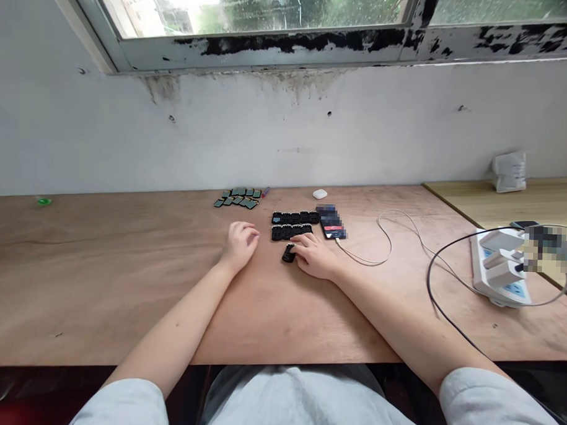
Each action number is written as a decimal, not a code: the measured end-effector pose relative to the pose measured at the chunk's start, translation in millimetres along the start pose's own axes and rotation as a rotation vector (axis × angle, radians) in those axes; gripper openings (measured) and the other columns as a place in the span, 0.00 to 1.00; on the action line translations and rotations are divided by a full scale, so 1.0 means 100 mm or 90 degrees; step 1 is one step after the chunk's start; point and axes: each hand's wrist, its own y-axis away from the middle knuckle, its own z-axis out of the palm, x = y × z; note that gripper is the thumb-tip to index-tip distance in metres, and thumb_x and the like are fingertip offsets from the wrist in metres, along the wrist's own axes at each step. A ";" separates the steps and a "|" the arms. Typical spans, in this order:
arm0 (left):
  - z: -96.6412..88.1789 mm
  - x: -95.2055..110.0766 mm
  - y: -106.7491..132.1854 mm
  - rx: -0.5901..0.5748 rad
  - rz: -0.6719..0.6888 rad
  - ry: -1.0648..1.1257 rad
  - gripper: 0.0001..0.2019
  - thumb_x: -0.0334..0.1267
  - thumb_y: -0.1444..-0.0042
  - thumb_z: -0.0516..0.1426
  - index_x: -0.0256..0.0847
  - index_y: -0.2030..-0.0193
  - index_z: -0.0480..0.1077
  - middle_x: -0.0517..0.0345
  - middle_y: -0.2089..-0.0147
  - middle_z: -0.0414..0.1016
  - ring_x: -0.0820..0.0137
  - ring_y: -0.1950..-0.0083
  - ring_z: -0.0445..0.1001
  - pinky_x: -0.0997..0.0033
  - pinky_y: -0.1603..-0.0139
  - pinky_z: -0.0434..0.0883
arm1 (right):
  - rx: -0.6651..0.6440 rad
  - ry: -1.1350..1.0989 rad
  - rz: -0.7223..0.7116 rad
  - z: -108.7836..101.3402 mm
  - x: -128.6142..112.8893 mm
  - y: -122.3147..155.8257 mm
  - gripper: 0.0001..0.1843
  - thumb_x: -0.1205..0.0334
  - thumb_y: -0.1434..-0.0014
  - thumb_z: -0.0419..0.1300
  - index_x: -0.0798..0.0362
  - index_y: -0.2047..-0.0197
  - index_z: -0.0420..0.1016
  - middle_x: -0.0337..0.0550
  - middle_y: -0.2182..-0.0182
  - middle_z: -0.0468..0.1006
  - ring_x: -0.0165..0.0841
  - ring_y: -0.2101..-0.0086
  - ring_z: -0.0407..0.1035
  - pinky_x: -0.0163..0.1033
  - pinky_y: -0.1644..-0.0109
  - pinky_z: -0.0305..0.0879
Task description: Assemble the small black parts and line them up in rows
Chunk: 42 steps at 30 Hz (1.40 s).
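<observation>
Single black part [288, 255] on the worktop [123, 281], right at the fingertips of the right hand [315, 257], just left of them and partly covered. Fingers bent and touching it; can't tell if they're pinching or only resting. Front row of black parts [287, 232] sits just beyond the fingers, back row [292, 218] behind that. Left hand [239, 245] off to the left, fingers loosely curled, nothing visible in them, apart from the part.
</observation>
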 end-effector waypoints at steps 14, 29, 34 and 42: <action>0.27 0.44 0.12 -0.124 0.157 0.191 0.06 0.37 0.36 0.61 0.49 0.59 0.81 0.52 0.51 0.77 0.60 0.43 0.70 0.52 0.38 0.71 | -0.049 -0.032 0.055 -0.02 0.03 -0.04 0.08 0.61 0.33 0.64 0.52 0.52 0.77 0.48 0.55 0.77 0.40 0.53 0.69 0.43 0.47 0.65; 0.28 0.52 0.09 -0.133 0.088 0.232 0.07 0.37 0.36 0.60 0.46 0.59 0.81 0.53 0.55 0.79 0.60 0.47 0.73 0.55 0.42 0.73 | -0.062 -0.016 0.047 -0.01 0.03 -0.05 0.12 0.59 0.32 0.62 0.52 0.47 0.78 0.47 0.55 0.77 0.41 0.52 0.69 0.44 0.47 0.64; 0.30 0.52 0.09 -0.125 0.096 0.256 0.07 0.37 0.36 0.59 0.46 0.59 0.81 0.53 0.55 0.79 0.61 0.48 0.73 0.55 0.43 0.73 | -0.062 -0.023 0.044 0.00 0.05 -0.06 0.12 0.59 0.32 0.63 0.52 0.47 0.77 0.48 0.54 0.77 0.42 0.52 0.69 0.45 0.47 0.64; 0.36 0.46 0.11 -0.167 0.128 0.238 0.08 0.40 0.36 0.60 0.45 0.61 0.82 0.52 0.53 0.78 0.59 0.47 0.72 0.52 0.41 0.73 | -0.057 -0.038 0.047 -0.02 0.04 -0.06 0.13 0.59 0.33 0.64 0.52 0.47 0.77 0.50 0.53 0.78 0.42 0.52 0.70 0.46 0.46 0.65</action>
